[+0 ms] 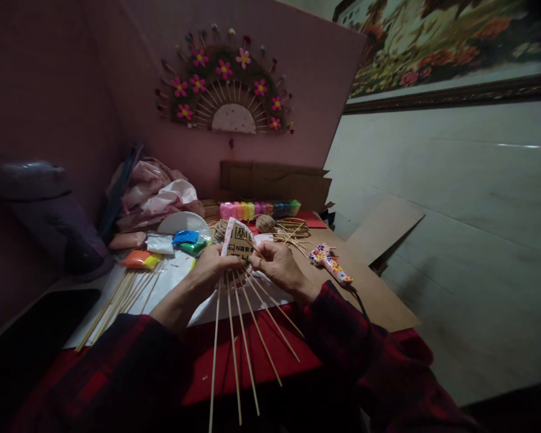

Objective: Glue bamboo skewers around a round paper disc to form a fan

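My left hand (pixel 211 266) grips a piece of printed cardboard (pixel 237 242) edged with white, pink-patterned material. Several thin wooden sticks (pixel 242 334) fan out from its lower side toward me, over the red cloth. At the cardboard's right side, my right hand (pixel 277 264) is closed, thumb and fingers pinched together near the top ends of the sticks. One stick seems to run up through that pinch, though the fingers partly hide it. A glue gun (pixel 331 263) with a flowered cover lies to the right of this hand.
Loose sticks (pixel 112 304) and colored clay packets (pixel 139 258) lie at left, near a white pleated disc (pixel 184 224). Behind are a twine ball (pixel 265 224) and a row of colored packs (pixel 259 209). A flower-decorated fan (pixel 225 84) hangs on the wall. Cardboard sheets (pixel 383 294) lie at right.
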